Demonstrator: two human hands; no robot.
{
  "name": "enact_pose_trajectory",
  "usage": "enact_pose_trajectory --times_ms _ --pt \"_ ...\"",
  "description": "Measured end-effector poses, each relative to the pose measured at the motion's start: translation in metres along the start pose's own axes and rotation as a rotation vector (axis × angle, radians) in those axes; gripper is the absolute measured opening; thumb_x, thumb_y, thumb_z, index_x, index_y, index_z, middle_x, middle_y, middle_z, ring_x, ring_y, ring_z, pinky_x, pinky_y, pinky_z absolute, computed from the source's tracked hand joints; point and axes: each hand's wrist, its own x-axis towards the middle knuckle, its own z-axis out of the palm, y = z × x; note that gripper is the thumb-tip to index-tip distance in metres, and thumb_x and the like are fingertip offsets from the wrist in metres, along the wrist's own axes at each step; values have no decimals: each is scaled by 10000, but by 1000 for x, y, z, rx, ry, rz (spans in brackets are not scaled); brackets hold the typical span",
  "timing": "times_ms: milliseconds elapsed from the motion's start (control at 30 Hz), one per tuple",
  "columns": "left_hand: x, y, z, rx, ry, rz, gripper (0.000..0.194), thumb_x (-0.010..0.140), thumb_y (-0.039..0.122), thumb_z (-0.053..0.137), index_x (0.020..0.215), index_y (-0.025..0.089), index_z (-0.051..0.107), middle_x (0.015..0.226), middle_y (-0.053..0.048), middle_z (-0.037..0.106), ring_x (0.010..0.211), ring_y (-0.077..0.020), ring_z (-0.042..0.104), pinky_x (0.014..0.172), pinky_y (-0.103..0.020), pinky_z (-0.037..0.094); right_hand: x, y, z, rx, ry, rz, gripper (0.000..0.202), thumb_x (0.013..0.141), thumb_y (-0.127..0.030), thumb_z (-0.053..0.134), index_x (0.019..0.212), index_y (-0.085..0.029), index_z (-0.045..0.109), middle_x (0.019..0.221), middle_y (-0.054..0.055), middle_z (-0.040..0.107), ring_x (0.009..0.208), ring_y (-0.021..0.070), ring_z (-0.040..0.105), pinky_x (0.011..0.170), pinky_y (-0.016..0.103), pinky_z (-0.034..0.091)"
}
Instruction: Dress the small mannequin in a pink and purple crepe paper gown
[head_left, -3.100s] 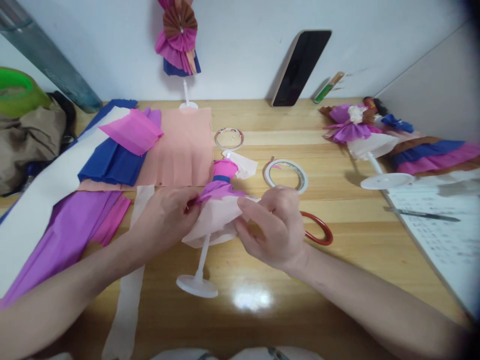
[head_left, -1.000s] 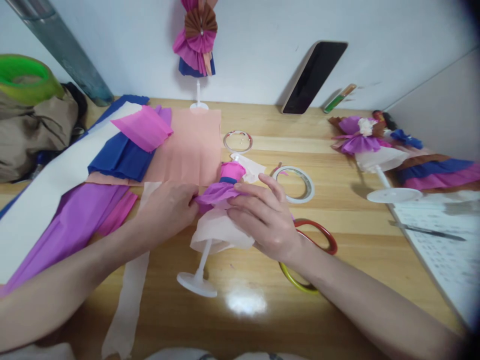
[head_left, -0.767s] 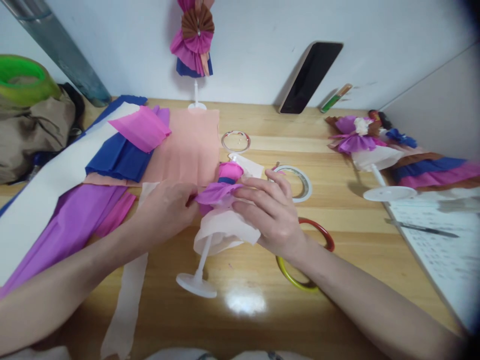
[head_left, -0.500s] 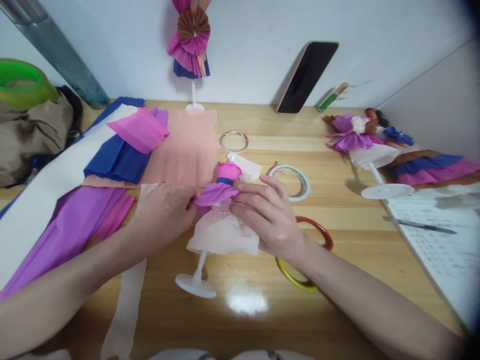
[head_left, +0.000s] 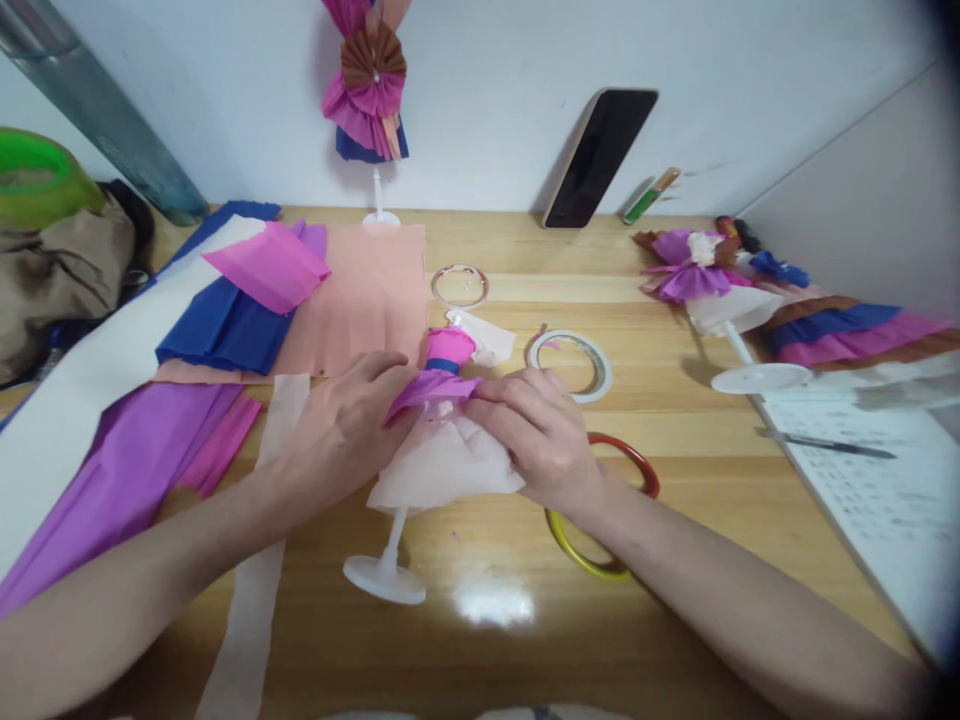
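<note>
A small figure on a stand lies tilted on the table, dressed in a pink crepe-paper top (head_left: 450, 346) with a blue waistband (head_left: 442, 366). Below that is a purple crepe-paper layer (head_left: 433, 387), over a white paper skirt (head_left: 439, 465). The stand's round white base (head_left: 385, 579) points toward me. My left hand (head_left: 360, 410) pinches the purple layer's left end, its fingertips partly hidden. At the right end, my right hand (head_left: 536, 425) is closed on the same layer, fingers curled together. A white paper piece (head_left: 487, 338) sits by the figure's top.
Crepe-paper sheets, including a peach one (head_left: 360, 300) and a blue one (head_left: 225, 330), are piled left. Tape rolls (head_left: 604, 375) and coloured rings (head_left: 559, 545) lie right. A phone (head_left: 600, 160) leans on the wall. Another dressed stand (head_left: 761, 378) lies far right, near a pen (head_left: 840, 445).
My left hand has moved slightly right, onto the purple layer's left side. My right fingers have curled in closer. The purple layer now looks bunched higher and narrower, showing more white skirt.
</note>
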Motion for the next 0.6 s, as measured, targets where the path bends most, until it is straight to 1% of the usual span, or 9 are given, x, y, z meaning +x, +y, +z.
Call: enact_pose_trajectory --times_ms 33,100,233,300,400,467,600 --pt "2 0 1 -18 9 14 117 865 206 570 934 163 655 1055 -95 699 887 -182 672 723 -263 519 2 -1 1 2 4 -3 147 923 -207 513 1006 -155 623 912 98 690 793 207 566 647 353 380" --pt "7 2 0 -58 -16 -2 134 868 176 539 905 168 667 1006 -77 715 859 -166 671 708 -250 513 4 -1 3 -3 18 -1 156 940 -241 498 957 -153 627 858 91 680 781 205 552 636 353 360" --pt "15 10 -5 -20 -105 -164 203 850 140 504 872 191 699 906 -38 730 758 -149 653 605 -234 462 6 0 5 -32 39 30 142 926 -209 509 855 -169 624 761 50 622 759 195 532 632 352 321" --pt "17 13 -7 2 -111 -196 184 840 164 529 864 197 709 860 -29 726 712 -147 637 576 -236 436 4 2 5 -58 51 48 132 907 -188 521 818 -169 617 713 31 570 728 189 509 634 352 307" --pt "18 15 -8 -10 -123 -184 139 830 197 575 855 189 712 810 -25 711 672 -137 611 545 -229 397 3 2 6 -84 58 48 177 900 -177 509 748 -172 597 649 14 498 677 176 459 641 359 291" --pt "19 17 -8 -21 -127 -166 110 820 194 597 810 168 703 769 -29 694 654 -128 592 529 -224 369 3 1 7 -77 57 42 216 903 -163 498 706 -174 585 635 10 478 660 167 436 650 363 287" --pt "19 19 -11 15 -142 -156 138 838 210 587 765 147 687 706 -34 669 620 -125 563 518 -233 343 4 -1 7 -78 104 66 278 909 -137 488 643 -180 555 602 -4 432 628 152 407 646 360 278"
